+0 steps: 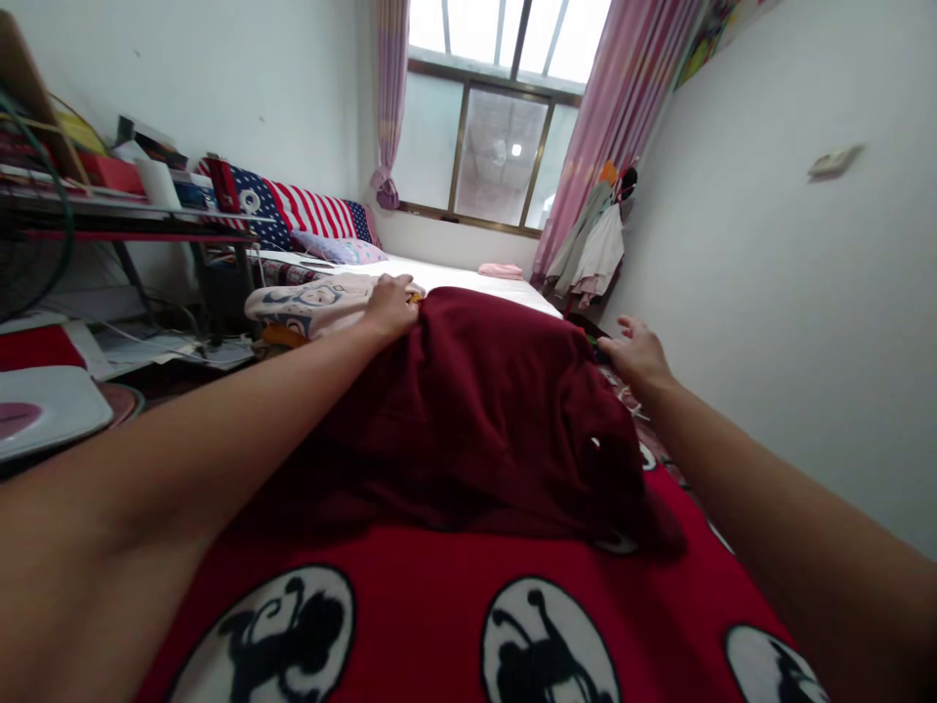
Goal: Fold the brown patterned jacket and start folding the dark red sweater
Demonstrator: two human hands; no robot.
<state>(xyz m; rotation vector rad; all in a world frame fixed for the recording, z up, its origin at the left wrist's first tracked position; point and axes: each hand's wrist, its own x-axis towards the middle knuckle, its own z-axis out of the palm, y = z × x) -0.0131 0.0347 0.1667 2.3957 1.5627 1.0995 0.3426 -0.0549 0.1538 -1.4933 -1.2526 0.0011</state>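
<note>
A dark red garment (505, 391) hangs in loose folds between my two hands, its lower part lying on the red blanket (417, 586) with black figures in white circles. My left hand (393, 305) is closed on the garment's upper left corner. At its upper right edge, my right hand (635, 351) has its fingers curled and pinching the cloth; the fingertips are partly hidden. What kind of garment it is cannot be made out. Just beyond my left hand lies a pale pink printed cloth (322, 303).
A cluttered desk (109, 210) stands at the left, with a white and pink stool (48, 410) in front. A bed with a white sheet (431, 268), a purple pillow (341, 247) and a folded pink cloth (501, 270) lies below the window. Clothes (596, 244) hang by the right wall.
</note>
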